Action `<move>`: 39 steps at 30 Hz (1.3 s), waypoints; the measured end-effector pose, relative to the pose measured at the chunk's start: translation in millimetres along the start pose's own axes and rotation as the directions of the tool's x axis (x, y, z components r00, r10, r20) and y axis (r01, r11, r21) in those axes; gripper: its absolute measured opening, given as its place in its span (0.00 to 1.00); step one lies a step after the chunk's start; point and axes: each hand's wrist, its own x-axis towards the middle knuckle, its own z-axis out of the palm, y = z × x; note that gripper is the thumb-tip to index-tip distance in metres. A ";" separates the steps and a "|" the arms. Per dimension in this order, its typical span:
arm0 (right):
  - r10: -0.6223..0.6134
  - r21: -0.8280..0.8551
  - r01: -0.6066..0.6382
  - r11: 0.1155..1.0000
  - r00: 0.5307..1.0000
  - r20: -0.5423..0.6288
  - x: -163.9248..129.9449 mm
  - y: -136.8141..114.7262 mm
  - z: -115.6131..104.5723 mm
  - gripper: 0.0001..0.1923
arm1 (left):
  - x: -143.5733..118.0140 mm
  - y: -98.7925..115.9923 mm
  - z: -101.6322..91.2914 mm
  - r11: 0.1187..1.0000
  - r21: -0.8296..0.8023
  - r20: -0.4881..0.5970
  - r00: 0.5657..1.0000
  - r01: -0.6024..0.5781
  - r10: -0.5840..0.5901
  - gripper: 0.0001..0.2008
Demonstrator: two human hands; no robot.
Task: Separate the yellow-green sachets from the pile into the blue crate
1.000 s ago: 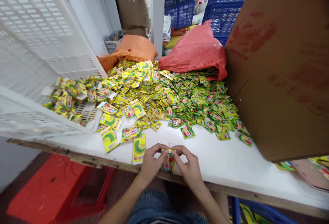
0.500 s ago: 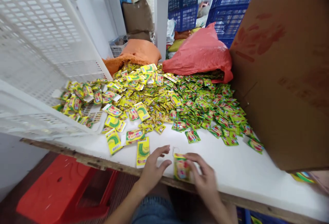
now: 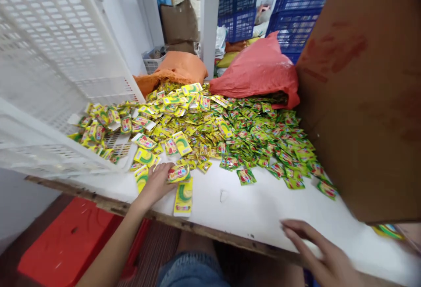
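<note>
Left hand (image 3: 157, 181) partly covers a sachet (image 3: 178, 173); right hand (image 3: 324, 256) blurred, edge-cropped

The two hands no longer meet at the table's near edge; the left hand (image 3: 158, 181) now lies flat on a large yellow packet (image 3: 177, 173) at the pile's edge, beside another by the rim (image 3: 184, 196); the right hand (image 3: 324, 256) sits open and empty, low right over the white table (image 3: 263, 212); the small sachet it pinched is gone from view.
</note>
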 end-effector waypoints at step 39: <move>-0.120 -0.262 0.215 0.941 0.933 0.338 151.5 -8.3 86.7 0.07 | -28.7 100.2 83.6 -0.092 -0.985 0.165 0.953 0.146 -0.254 0.14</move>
